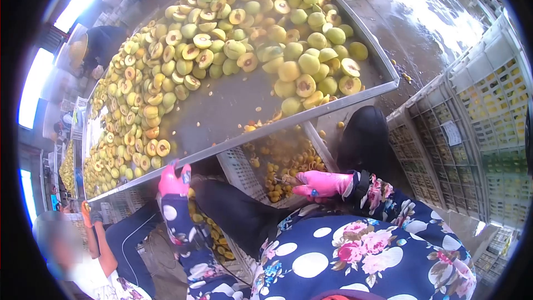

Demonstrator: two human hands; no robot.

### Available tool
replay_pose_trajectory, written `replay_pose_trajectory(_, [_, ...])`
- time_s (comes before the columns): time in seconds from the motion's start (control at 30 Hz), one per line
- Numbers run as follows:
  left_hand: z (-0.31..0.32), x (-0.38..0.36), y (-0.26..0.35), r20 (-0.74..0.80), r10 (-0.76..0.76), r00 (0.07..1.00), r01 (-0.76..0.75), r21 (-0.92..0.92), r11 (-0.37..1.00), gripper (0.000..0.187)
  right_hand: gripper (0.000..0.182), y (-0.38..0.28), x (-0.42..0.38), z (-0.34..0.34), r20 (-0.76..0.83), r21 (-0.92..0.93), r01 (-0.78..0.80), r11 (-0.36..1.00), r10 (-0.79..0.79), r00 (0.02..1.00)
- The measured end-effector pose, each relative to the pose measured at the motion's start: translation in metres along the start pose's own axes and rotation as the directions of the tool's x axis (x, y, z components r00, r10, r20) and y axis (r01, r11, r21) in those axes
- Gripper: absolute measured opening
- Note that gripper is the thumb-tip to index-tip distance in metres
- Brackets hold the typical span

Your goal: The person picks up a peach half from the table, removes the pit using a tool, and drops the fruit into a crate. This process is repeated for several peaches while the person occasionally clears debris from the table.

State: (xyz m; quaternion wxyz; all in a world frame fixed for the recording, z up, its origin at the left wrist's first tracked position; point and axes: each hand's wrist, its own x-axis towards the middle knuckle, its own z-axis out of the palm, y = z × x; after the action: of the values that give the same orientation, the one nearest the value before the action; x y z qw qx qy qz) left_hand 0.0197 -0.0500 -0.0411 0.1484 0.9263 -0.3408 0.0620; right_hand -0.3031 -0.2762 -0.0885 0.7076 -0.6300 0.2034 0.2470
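Observation:
My left hand (174,181), in a pink glove, is raised at the near rim of a metal-edged table (222,100). Its thumb and fingers look apart, and I make out nothing between them. In a matching glove, my right hand (323,184) is closed above a crate (242,170) of small yellow-brown pieces. A thin tool (286,179) seems to stick out from its fingers; its exact kind is too small to tell. Halved yellow-green fruits (233,50), several showing brown pits or hollows, lie heaped across the table.
Tall stacked plastic crates (461,128) with yellow fruit stand at the right. Another crate (216,233) of fruit pieces sits between my legs. At the lower left a co-worker (105,250) sits with an orange-gloved hand (86,214) at the table rim. Wet floor (411,11) shows behind.

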Motion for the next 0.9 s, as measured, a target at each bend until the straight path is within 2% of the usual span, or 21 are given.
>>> replay_pose_trajectory(0.03, [0.012, 0.02, -0.003, 0.127, -0.024, 0.992, 0.075, -0.418, 0.905, 0.037, 0.03, 0.003, 0.004, -0.001, 0.004, 0.041, -0.043, 0.998, 0.043, 0.999])
replay_pose_trajectory(0.07, [0.017, 0.053, 0.007, 0.439, -0.199, 0.876, 0.48, -0.836, 0.267, 0.037, 0.029, 0.004, 0.004, -0.003, 0.011, 0.065, -0.03, 0.997, 0.029, 1.0])
replay_pose_trajectory(0.1, [0.026, 0.076, 0.032, 0.319, -0.043, 0.947, 0.266, -0.7, 0.662, 0.031, 0.029, 0.006, 0.004, -0.005, 0.015, 0.089, -0.016, 0.996, 0.014, 1.0])
replay_pose_trajectory(0.17, [0.049, 0.128, 0.065, 0.219, 0.233, 0.947, -0.03, -0.665, 0.746, 0.034, 0.028, 0.0, -0.002, -0.011, 0.026, 0.175, -0.031, 0.984, 0.027, 0.999])
replay_pose_trajectory(0.2, [0.043, 0.141, 0.111, 0.112, 0.319, 0.941, -0.233, -0.469, 0.852, 0.036, 0.027, 0.005, 0.0, -0.014, 0.019, 0.182, -0.033, 0.983, 0.03, 0.999])
replay_pose_trajectory(0.23, [0.08, 0.173, 0.11, 0.116, 0.375, 0.92, -0.224, -0.629, 0.745, 0.033, 0.026, 0.023, 0.012, -0.016, 0.09, 0.387, -0.11, 0.915, 0.082, 0.993])
replay_pose_trajectory(0.27, [0.091, 0.189, 0.109, 0.244, 0.332, 0.911, -0.012, -0.789, 0.615, 0.031, 0.025, 0.036, 0.024, -0.02, 0.171, 0.568, -0.193, 0.8, 0.114, 0.979])
replay_pose_trajectory(0.3, [0.093, 0.199, 0.165, 0.032, 0.473, 0.88, -0.41, -0.451, 0.793, 0.03, 0.026, 0.02, 0.012, -0.021, 0.061, 0.384, -0.085, 0.919, 0.067, 0.996])
replay_pose_trajectory(0.33, [0.098, 0.209, 0.187, 0.018, 0.565, 0.825, -0.538, -0.281, 0.795, 0.035, 0.027, 0.004, -0.001, -0.022, -0.038, 0.17, 0.008, 0.985, -0.001, 0.999])
replay_pose_trajectory(0.37, [0.124, 0.224, 0.193, -0.091, 0.674, 0.733, -0.677, -0.202, 0.708, 0.036, 0.029, 0.004, 0.0, -0.023, -0.033, 0.195, 0.013, 0.981, -0.007, 0.999])
replay_pose_trajectory(0.5, [0.174, 0.247, 0.202, 0.184, 0.464, 0.867, -0.459, -0.072, 0.886, 0.036, 0.029, 0.004, 0.005, -0.029, -0.007, 0.17, -0.013, 0.985, 0.015, 1.0])
replay_pose_trajectory(0.6, [0.18, 0.247, 0.199, 0.273, 0.338, 0.901, -0.306, -0.151, 0.94, 0.037, 0.03, 0.005, 0.008, -0.028, 0.01, 0.156, -0.025, 0.987, 0.023, 1.0])
replay_pose_trajectory(0.7, [0.169, 0.234, 0.188, 0.36, 0.206, 0.91, -0.079, -0.339, 0.938, 0.037, 0.029, 0.007, 0.009, -0.026, 0.016, 0.159, -0.012, 0.987, 0.01, 1.0])
replay_pose_trajectory(0.8, [0.146, 0.205, 0.171, 0.541, 0.033, 0.84, 0.324, -0.549, 0.77, 0.037, 0.033, 0.002, 0.004, -0.026, 0.01, 0.233, 0.034, 0.972, -0.038, 0.999])
replay_pose_trajectory(0.9, [0.116, 0.154, 0.156, 0.68, 0.02, 0.733, 0.61, -0.669, 0.425, 0.038, 0.03, -0.005, -0.004, -0.028, -0.009, 0.345, 0.166, 0.924, -0.174, 0.985])
